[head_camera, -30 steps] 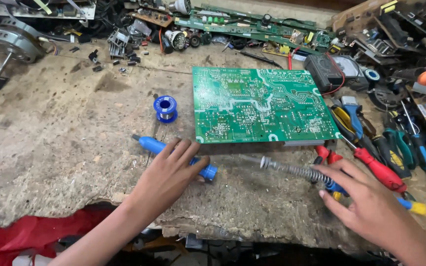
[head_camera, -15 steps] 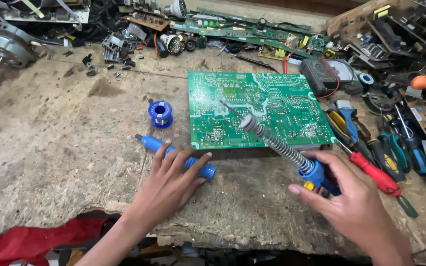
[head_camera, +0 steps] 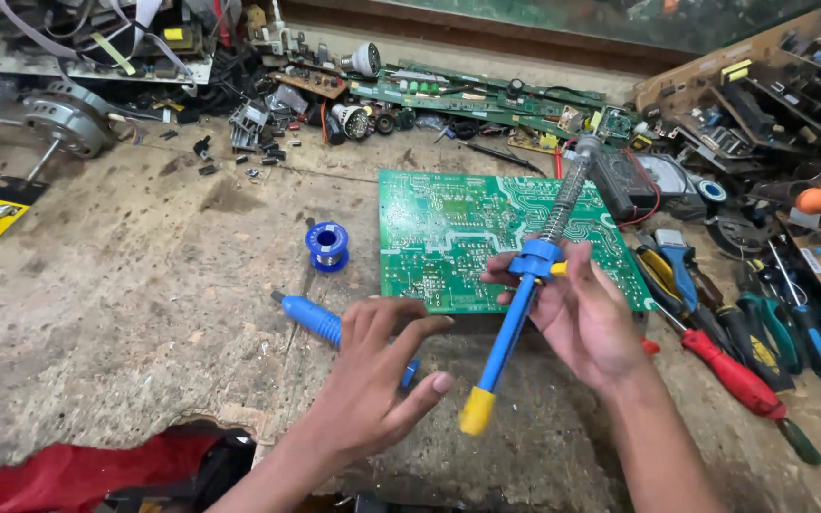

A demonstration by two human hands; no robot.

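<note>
Right hand (head_camera: 586,318) gripping desoldering pump (head_camera: 515,323): glossy blue plastic barrel, yellow plastic cap, bare metal spring showing dull shine. Second blue plastic tool (head_camera: 320,321) lying smooth under left hand (head_camera: 372,380). Circuit board (head_camera: 467,237) gleaming green lacquer. Table (head_camera: 125,285) looking rough, pitted, matt.
</note>
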